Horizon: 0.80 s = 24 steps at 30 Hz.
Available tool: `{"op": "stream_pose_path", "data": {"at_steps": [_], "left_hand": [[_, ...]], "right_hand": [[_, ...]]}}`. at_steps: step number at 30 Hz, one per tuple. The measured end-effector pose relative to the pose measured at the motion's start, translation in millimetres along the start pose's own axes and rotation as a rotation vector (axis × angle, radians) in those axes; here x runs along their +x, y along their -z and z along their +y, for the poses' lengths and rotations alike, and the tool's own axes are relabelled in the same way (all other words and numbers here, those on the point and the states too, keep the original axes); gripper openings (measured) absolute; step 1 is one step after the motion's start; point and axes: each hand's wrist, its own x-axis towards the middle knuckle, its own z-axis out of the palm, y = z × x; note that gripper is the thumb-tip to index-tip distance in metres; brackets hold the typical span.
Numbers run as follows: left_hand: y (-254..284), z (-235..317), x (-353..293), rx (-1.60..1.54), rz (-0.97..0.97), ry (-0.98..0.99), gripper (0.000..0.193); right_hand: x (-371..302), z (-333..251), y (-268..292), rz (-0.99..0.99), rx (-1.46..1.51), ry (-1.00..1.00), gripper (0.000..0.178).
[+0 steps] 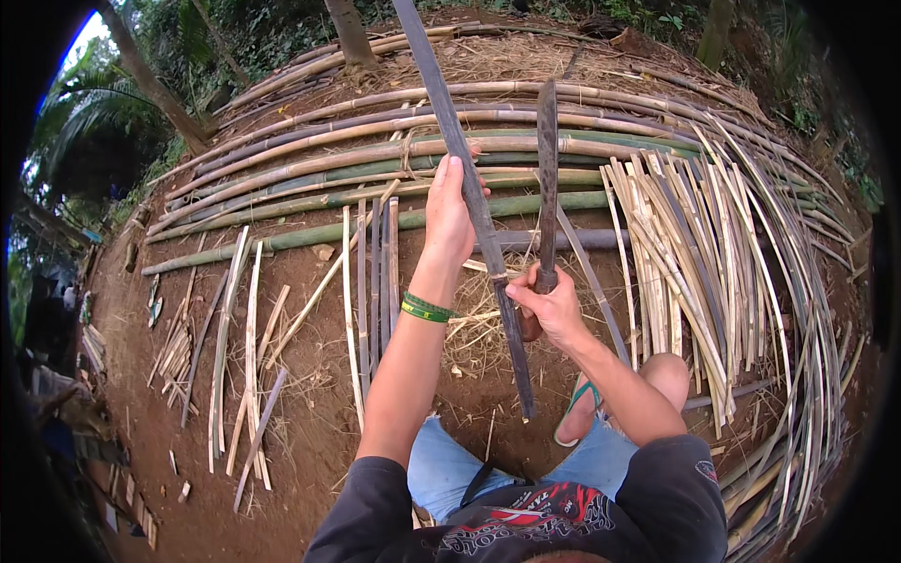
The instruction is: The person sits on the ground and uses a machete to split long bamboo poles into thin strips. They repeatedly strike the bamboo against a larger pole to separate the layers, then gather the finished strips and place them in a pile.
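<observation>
we grip a long dark bamboo strip (469,197) in our left hand (449,211), standing it up from the dirt ground (310,441) so it stays braced. right hand (554,305) clenches a machete (546,178) upright beside it, blade near the strip's edge.
</observation>
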Motion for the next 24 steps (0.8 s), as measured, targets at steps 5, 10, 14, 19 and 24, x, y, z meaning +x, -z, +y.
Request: {"op": "stream_pose_path", "data": {"at_steps": [5,10,14,19,24], "left_hand": [[1.1,-9.0,5.4,-0.011,0.041,-0.036,0.034],[14.3,-11.9,6.3,-0.026,0.059,-0.108,0.035],[26.3,-13.4,1.2,-0.040,0.129,-0.178,0.035],[65.2,-21.1,-19.4,0.231,0.370,-0.339,0.030],[170.4,-34.4,-45.9,0.142,0.603,-0.267,0.034]], "right_hand": [[-1.1,-4.9,0.1,0.002,-0.122,-0.010,0.029],[0.7,5.6,5.6,0.001,-0.161,0.007,0.029],[4.4,9.6,2.3,0.012,-0.197,-0.025,0.027],[10.9,4.7,2.8,0.058,-0.270,0.074,0.024],[19.0,-6.2,11.9,0.079,-0.298,0.100,0.020]]}}
